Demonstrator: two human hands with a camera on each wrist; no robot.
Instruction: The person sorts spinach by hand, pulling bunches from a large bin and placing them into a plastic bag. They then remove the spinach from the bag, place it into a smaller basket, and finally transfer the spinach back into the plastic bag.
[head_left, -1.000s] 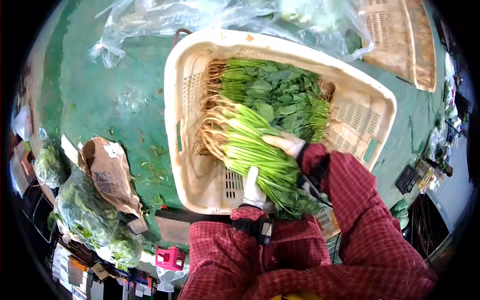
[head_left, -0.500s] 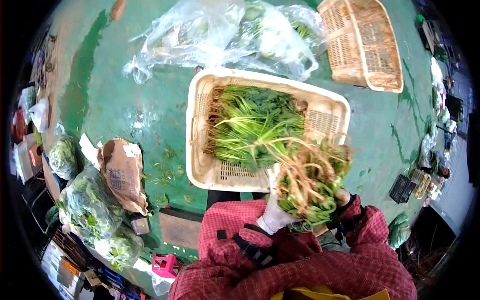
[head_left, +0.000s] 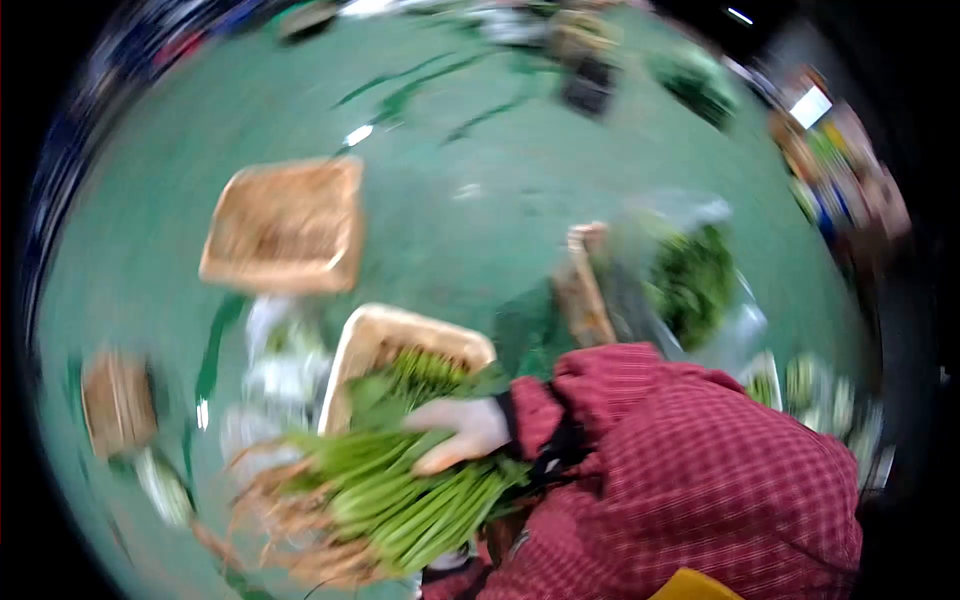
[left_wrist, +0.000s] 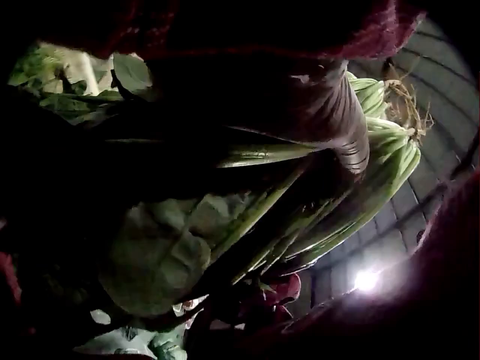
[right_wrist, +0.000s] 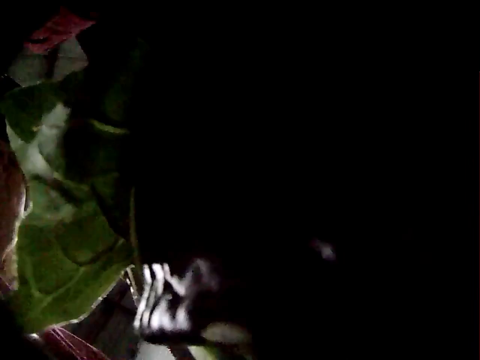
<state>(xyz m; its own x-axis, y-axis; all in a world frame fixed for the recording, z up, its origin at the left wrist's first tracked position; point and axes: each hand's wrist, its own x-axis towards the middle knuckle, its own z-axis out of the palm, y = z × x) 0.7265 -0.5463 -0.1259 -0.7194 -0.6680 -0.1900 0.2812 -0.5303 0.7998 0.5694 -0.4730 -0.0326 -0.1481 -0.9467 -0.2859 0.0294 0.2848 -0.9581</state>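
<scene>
A large bunch of leafy greens [head_left: 410, 510], with long green stems and tangled tan roots pointing left, is in both hands in the head view. My gloved right hand [head_left: 462, 428] grips it from above, thumb across the stems. The left hand [head_left: 447, 560] is mostly hidden under the bunch; in the left wrist view its gloved fingers [left_wrist: 330, 112] curl round the stems. Behind the bunch stands a cream plastic crate [head_left: 350, 350] holding more greens [head_left: 430, 372]. The right wrist view is mostly dark, with a broad leaf [right_wrist: 67, 262] at its left side.
Farther off on the green floor is a second crate [head_left: 285, 225]. A clear plastic bag [head_left: 285, 370] lies left of the nearer crate. To the right, a bag of greens [head_left: 695, 290] stands beside another crate [head_left: 585, 290]. A brown box [head_left: 118, 405] is at far left.
The bunch has been lifted out of the crate, turned roots-up towards the body, then swung so its roots point left. The head view has turned to the right and is blurred.
</scene>
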